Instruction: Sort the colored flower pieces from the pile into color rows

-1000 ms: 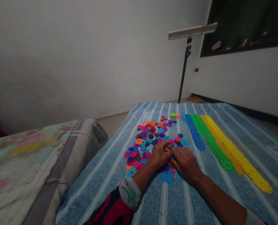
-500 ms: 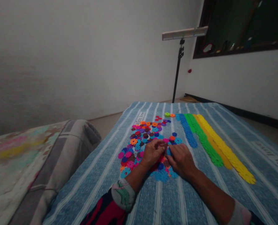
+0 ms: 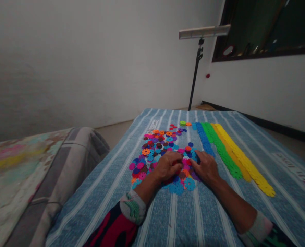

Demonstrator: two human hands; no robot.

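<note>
Flower-shaped plastic discs point(image 3: 145, 151) of many colours lie in a loose pile on a striped blue cloth point(image 3: 111, 199). My left hand point(image 3: 169, 166) rests over the middle of the pile, its fingers curled in and thumb close to them; red discs show beside it, but whatever is between its fingers is hidden. At the pile's right side is my right hand point(image 3: 206, 168), thumb and index finger bent around a dark blue disc point(image 3: 198, 158). Right of this hand run overlapping rows of blue discs point(image 3: 203, 137), green discs point(image 3: 223, 154), orange discs point(image 3: 234, 157) and yellow discs point(image 3: 247, 161).
Green discs point(image 3: 182, 123) and an orange disc point(image 3: 188, 124) sit at the far end of the cloth. To the left stands a surface draped with a grey-striped cover point(image 3: 72, 151). Behind the table are a lamp stand point(image 3: 194, 79) and a white wall point(image 3: 90, 61).
My hands have moved apart: a moment ago their fingertips nearly met over the pile. My right hand is now slightly further right, and the view has tilted a little.
</note>
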